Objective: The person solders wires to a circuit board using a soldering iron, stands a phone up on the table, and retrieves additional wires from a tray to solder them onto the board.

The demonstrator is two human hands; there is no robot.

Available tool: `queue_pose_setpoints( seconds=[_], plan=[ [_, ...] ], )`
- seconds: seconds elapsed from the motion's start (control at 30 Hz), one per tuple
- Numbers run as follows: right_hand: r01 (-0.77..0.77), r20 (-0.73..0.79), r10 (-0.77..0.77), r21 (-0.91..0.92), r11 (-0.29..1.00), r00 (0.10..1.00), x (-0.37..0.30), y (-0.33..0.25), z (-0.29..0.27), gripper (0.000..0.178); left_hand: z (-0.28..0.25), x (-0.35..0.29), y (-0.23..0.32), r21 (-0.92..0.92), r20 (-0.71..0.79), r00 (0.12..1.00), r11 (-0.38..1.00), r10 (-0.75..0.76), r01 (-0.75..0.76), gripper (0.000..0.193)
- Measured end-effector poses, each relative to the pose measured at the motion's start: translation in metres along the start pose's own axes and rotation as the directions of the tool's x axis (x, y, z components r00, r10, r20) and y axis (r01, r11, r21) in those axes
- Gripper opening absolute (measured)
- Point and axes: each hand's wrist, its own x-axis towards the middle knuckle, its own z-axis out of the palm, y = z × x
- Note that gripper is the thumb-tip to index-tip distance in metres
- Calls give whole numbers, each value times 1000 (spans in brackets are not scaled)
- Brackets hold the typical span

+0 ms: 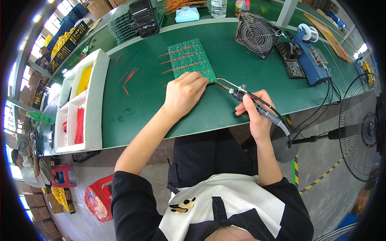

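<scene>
A green circuit board panel [192,57] lies on the green bench with several red wires [188,65] across it in rows. My left hand [185,91] rests over its near edge, fingertips pinched on a red wire at the near right corner. In my right hand [259,116] is a soldering iron [261,109], held like a pen. A thin solder-feed tube [226,82] is clamped along the iron. Both its tip and the tube's end reach that same corner, beside my left fingertips.
Loose red wires [129,78] lie left of the panel. Farther left stands a white foam box [98,100] with red and yellow wires in compartments. A square fan [258,35], a blue solder-feeding unit [311,60] and an iron stand [293,66] occupy the right; a phone [143,18] stands behind.
</scene>
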Motion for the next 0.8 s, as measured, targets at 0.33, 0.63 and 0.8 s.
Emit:
queue_pose_setpoints(
  seconds=[0.33,0.63,0.8],
  plan=[
    [-4,23,4,2,1000,1000,2,1,0,18,0,1,-2,13,3,1000,1000,2,-2,8],
    [42,-19,-41,28,999,999,1,4,-3,17,0,1,-2,12,9,1000,1000,0,0,8],
    [50,-104,-44,55,997,994,2,2,0,18,-4,1,-2,20,9,999,999,-31,31,7]
  ],
)
